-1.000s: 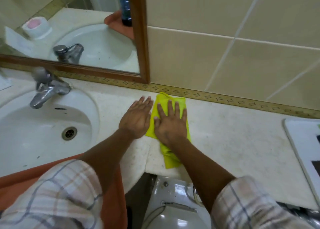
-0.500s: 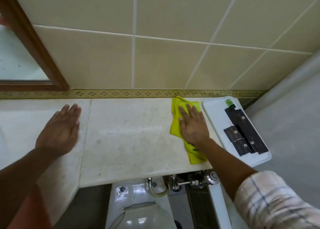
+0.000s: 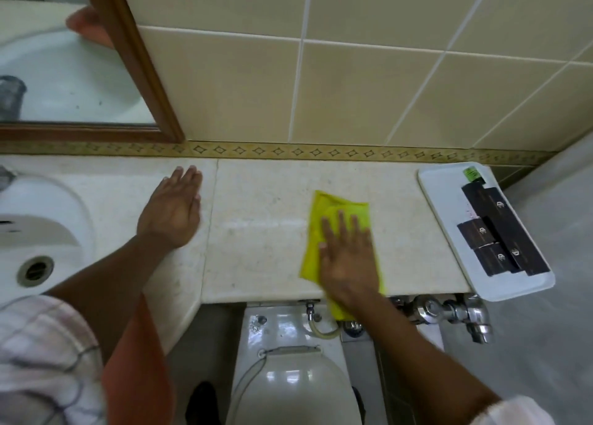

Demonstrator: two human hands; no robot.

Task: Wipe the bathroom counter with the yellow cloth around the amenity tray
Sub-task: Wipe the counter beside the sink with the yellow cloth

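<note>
Two hands flat: right hand (image 3: 348, 261), fingers (image 3: 341, 224) spread, pins yellow cloth (image 3: 324, 232) mid-frame on table (image 3: 263, 232); left hand (image 3: 173, 212) braces, holding nothing; advisable: even pressure, stopping beside amenity tray (image 3: 439, 193) at right

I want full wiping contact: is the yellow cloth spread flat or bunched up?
Mostly flat: the yellow cloth lies loosely folded under the right hand on the counter, its near end hanging over the front edge.
</note>
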